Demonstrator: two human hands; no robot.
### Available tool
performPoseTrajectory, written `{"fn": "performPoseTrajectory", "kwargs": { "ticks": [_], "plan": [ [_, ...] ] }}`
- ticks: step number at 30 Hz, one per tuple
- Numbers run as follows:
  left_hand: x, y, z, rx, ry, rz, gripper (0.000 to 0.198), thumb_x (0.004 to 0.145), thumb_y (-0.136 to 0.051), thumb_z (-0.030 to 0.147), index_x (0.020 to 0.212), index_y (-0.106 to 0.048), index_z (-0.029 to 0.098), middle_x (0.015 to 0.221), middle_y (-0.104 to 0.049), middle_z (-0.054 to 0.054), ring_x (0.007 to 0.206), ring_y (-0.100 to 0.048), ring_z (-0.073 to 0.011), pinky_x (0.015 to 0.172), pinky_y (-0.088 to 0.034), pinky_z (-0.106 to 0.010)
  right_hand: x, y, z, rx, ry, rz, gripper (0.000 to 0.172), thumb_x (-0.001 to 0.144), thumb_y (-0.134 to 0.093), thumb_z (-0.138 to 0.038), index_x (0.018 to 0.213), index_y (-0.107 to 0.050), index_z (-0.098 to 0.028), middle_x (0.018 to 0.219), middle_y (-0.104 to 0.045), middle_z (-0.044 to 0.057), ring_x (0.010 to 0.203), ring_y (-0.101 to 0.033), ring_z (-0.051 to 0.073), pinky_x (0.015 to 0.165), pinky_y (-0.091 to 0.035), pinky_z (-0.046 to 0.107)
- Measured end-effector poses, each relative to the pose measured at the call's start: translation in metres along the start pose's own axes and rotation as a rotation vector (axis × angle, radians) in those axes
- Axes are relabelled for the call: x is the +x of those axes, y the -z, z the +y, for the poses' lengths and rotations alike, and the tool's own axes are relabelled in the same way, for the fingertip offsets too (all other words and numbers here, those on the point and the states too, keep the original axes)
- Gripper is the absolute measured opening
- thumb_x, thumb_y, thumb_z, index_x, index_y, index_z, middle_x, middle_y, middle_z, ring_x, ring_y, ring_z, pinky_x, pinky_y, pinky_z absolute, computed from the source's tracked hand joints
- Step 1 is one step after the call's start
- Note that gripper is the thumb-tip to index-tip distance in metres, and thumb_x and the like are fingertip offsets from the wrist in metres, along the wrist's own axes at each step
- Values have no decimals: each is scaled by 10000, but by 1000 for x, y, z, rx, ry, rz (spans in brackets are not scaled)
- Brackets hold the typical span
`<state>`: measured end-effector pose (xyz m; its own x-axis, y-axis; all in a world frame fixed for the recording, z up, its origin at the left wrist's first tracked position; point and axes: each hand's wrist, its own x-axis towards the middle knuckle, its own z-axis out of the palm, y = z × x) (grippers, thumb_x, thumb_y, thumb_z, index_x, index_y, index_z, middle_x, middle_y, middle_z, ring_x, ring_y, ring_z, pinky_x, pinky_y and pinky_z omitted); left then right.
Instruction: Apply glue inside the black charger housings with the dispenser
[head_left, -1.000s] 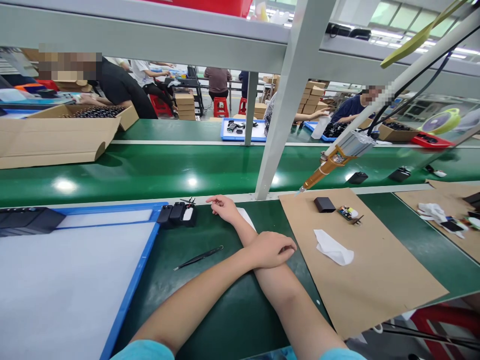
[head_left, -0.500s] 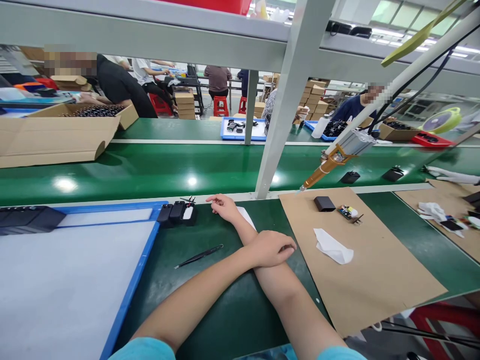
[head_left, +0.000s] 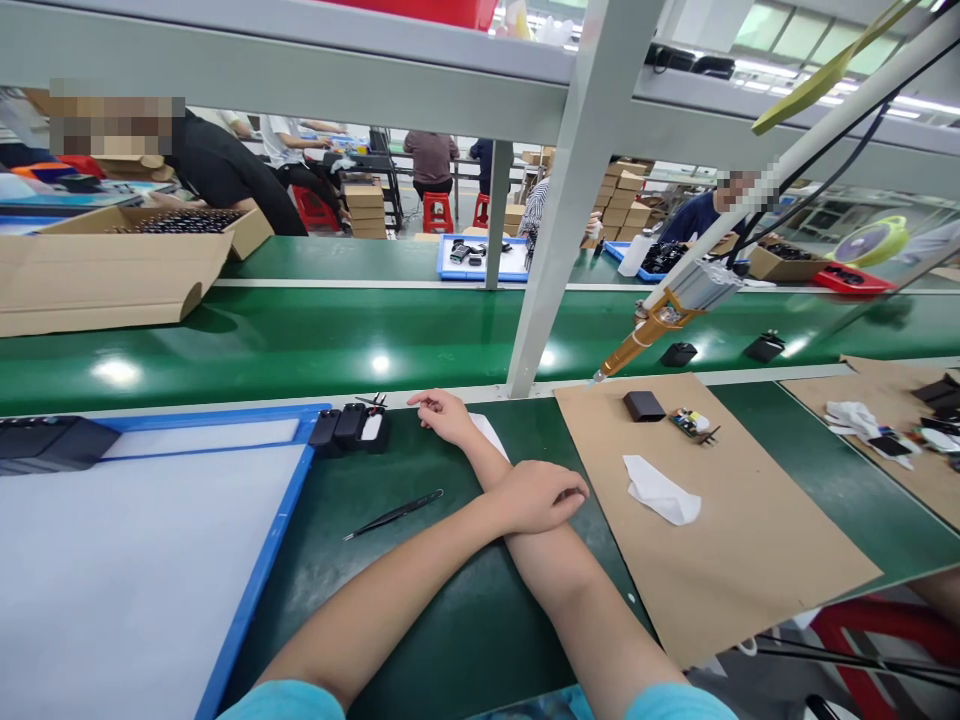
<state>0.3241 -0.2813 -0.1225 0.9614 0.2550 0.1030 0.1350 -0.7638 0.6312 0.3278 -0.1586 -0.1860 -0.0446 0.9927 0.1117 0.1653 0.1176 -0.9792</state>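
Observation:
My arms are crossed on the green table. My left hand (head_left: 546,497) lies over my right forearm, its fingers loosely bent with a gap at the thumb and nothing held. Beyond it, my right hand (head_left: 444,416) rests near the table's far edge, empty, with fingers loosely apart. Just left of the right hand stand several black adapter-like cases (head_left: 349,428), one with a white face and prongs. Black tweezers (head_left: 394,514) lie between the blue-edged tray and my left forearm. A white paper piece (head_left: 489,436) is partly hidden behind my right wrist.
The blue-edged tray (head_left: 262,585) fills the left side. On the right, a cardboard sheet (head_left: 757,530) carries a black housing (head_left: 643,406), a circuit board (head_left: 694,425) and a white tissue (head_left: 664,490). An orange-tipped tool (head_left: 637,342) hangs above, beside a metal post (head_left: 551,220).
The whole view has shifted slightly, moving the scene a little left. My crossed arms and hands keep the same pose, and the table items stay put.

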Motion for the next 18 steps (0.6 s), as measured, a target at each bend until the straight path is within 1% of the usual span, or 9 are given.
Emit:
{"fn": "performPoseTrajectory", "kwargs": {
  "ticks": [4,13,18],
  "plan": [
    [-2,0,0,-12,6,17,249,912,-459,252,1030,-678,233,989,-733,-5,907,-675,-185,788,-495,-277,0,-1,-2,-17,-1,-2,292,737,-530,-113,944,-699,-231,737,-557,-39,602,-585,75,647,-496,213],
    [-4,3,-2,-43,0,17,253,915,-448,243,1023,-675,227,1036,-723,-10,944,-662,-194,837,-491,-303,-2,-2,-12,-49,6,-8,266,738,-556,-97,910,-704,-236,686,-561,-59,620,-581,70,632,-444,186],
    [-4,4,-3,-57,13,14,260,924,-434,252,1037,-667,229,1068,-717,-12,963,-657,-193,862,-492,-316,0,-2,-11,-53,6,-16,249,749,-567,-105,911,-697,-241,684,-563,-62,626,-587,71,628,-441,180]
  ]
}}
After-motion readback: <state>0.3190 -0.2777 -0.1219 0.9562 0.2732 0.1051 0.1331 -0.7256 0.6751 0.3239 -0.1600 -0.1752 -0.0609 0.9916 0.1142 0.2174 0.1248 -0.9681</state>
